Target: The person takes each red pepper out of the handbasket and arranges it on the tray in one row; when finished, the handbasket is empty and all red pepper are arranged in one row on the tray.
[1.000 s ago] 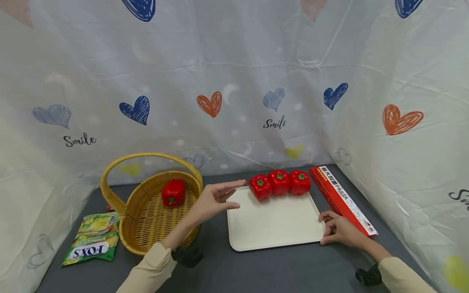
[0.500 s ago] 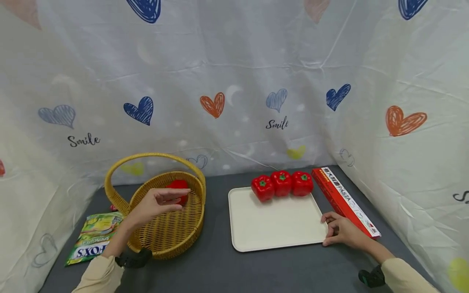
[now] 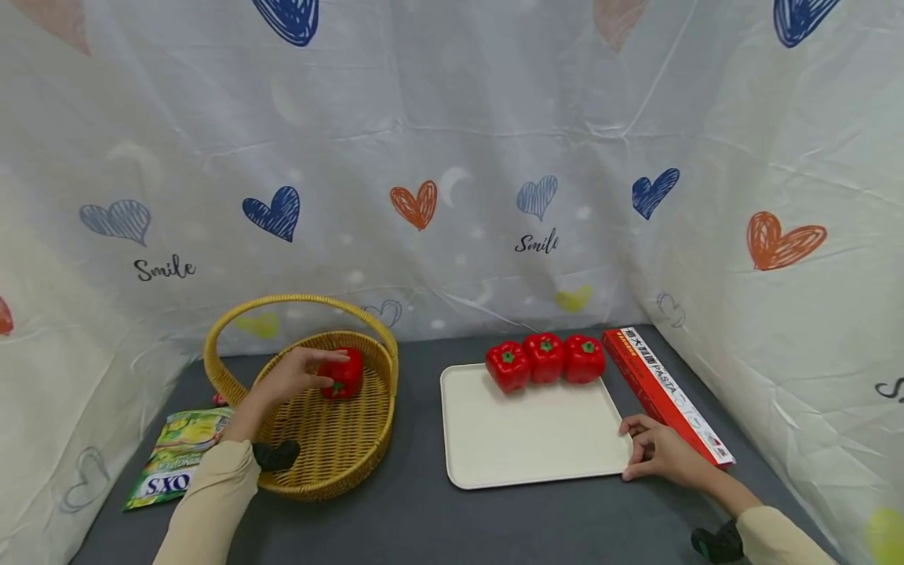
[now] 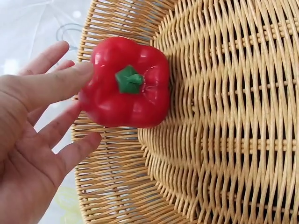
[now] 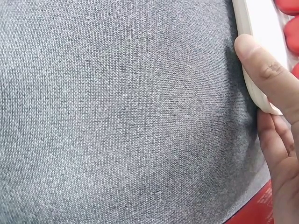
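A red bell pepper [image 3: 348, 375] with a green stem sits at the back of the wicker basket [image 3: 332, 463]. My left hand [image 3: 286, 378] reaches over the basket beside this pepper. In the left wrist view, that hand [image 4: 32, 163] has its fingers spread, the thumb tip overlapping the side of the pepper [image 4: 149, 105]; firm contact is unclear. My right hand [image 3: 667, 451] grips the near right corner of the cream tray [image 3: 526, 439]. Its thumb [image 5: 268, 70] lies along one edge, the fingers round the corner. Three red bell peppers [image 3: 545, 358] stand in a row at the tray's back edge.
A red pasta box [image 3: 664, 392] lies right of the tray. Left of the basket is a green and yellow FOX'S bag [image 3: 169, 459]. The basket's tall handle [image 3: 304, 299] arches over it. A patterned curtain [image 3: 452, 157] hangs behind the grey table [image 3: 395, 526].
My left hand has moved left from the tray's side to over the basket, then in beside the pepper there. The right hand stays at the tray corner.
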Demonstrator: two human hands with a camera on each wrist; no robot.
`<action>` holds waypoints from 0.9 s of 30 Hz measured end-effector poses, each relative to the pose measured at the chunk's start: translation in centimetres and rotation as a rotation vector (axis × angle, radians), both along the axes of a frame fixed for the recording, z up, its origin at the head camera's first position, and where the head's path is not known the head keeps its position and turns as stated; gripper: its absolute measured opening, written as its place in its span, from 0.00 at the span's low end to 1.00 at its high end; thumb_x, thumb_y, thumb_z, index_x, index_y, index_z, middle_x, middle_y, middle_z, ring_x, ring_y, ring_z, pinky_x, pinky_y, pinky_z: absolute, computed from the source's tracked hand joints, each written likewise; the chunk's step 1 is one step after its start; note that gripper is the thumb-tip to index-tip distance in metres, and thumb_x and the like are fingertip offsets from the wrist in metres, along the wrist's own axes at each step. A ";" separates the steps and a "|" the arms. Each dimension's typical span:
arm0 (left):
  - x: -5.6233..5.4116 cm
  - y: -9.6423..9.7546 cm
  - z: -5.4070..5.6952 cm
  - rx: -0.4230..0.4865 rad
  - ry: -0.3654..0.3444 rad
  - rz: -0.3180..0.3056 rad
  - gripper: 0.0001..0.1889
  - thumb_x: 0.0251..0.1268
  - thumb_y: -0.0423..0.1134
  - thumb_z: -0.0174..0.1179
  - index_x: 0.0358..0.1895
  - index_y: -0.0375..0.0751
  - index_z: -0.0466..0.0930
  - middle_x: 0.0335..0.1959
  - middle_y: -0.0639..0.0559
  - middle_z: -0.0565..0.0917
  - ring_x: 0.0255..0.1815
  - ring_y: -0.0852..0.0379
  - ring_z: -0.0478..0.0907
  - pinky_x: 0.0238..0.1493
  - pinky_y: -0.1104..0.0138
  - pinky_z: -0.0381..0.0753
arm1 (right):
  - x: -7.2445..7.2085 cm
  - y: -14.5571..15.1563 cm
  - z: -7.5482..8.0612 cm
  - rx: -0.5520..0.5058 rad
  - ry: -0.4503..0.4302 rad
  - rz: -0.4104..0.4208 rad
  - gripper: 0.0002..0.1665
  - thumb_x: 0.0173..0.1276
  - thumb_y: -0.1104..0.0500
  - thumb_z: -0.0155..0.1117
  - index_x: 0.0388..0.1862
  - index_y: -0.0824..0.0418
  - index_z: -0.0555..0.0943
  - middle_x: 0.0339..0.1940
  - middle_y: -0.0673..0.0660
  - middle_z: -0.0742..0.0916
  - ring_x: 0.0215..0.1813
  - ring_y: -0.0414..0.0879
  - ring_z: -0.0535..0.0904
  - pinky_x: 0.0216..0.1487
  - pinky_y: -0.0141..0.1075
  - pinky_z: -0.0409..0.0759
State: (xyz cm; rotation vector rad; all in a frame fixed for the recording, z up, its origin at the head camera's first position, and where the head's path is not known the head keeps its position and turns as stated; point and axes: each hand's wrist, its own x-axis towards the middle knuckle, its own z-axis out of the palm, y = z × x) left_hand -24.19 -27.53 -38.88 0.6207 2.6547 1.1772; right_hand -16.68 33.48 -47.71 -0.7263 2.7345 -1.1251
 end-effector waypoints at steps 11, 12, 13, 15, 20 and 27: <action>-0.9 0.4 -0.7 -0.014 0.052 -0.057 0.22 0.56 0.20 0.61 0.57 0.27 0.77 0.63 0.30 0.70 0.23 0.50 0.76 0.24 0.73 0.72 | 0.0 0.1 0.1 0.008 0.009 0.008 0.14 0.46 0.52 0.79 0.17 0.52 0.80 0.46 0.60 0.77 0.47 0.41 0.72 0.35 0.26 0.76; -1.0 0.5 -0.7 -0.020 0.053 -0.062 0.22 0.56 0.19 0.62 0.57 0.27 0.77 0.64 0.31 0.70 0.34 0.44 0.80 0.28 0.73 0.75 | 0.0 0.1 0.1 0.008 0.009 0.009 0.14 0.47 0.52 0.79 0.17 0.52 0.80 0.46 0.60 0.77 0.47 0.41 0.72 0.35 0.26 0.76; -1.0 0.6 -0.7 -0.030 0.055 -0.071 0.23 0.55 0.19 0.62 0.57 0.28 0.78 0.64 0.31 0.70 0.46 0.38 0.79 0.31 0.72 0.78 | 0.0 0.1 0.1 0.009 0.009 0.010 0.14 0.47 0.52 0.79 0.17 0.52 0.80 0.46 0.59 0.77 0.47 0.40 0.72 0.35 0.26 0.76; -1.1 0.7 -0.7 -0.073 0.065 -0.080 0.23 0.54 0.19 0.63 0.57 0.31 0.79 0.63 0.31 0.71 0.63 0.32 0.67 0.38 0.71 0.80 | 0.0 0.1 0.1 0.010 0.008 0.010 0.14 0.47 0.52 0.79 0.17 0.52 0.80 0.46 0.59 0.77 0.47 0.40 0.72 0.35 0.26 0.76; -1.1 0.6 -0.8 -0.135 0.071 -0.067 0.23 0.53 0.16 0.60 0.55 0.29 0.80 0.61 0.27 0.72 0.66 0.29 0.61 0.28 0.71 0.75 | 0.1 0.0 0.2 0.009 0.003 0.009 0.14 0.47 0.52 0.79 0.17 0.52 0.80 0.46 0.59 0.77 0.47 0.40 0.71 0.36 0.26 0.76; -1.1 0.5 -1.4 -0.113 0.122 -0.043 0.20 0.55 0.21 0.63 0.54 0.27 0.80 0.60 0.29 0.73 0.50 0.33 0.76 0.29 0.69 0.70 | 0.1 0.0 0.2 -0.013 0.007 0.019 0.14 0.47 0.54 0.79 0.17 0.52 0.80 0.46 0.60 0.77 0.47 0.40 0.71 0.35 0.26 0.77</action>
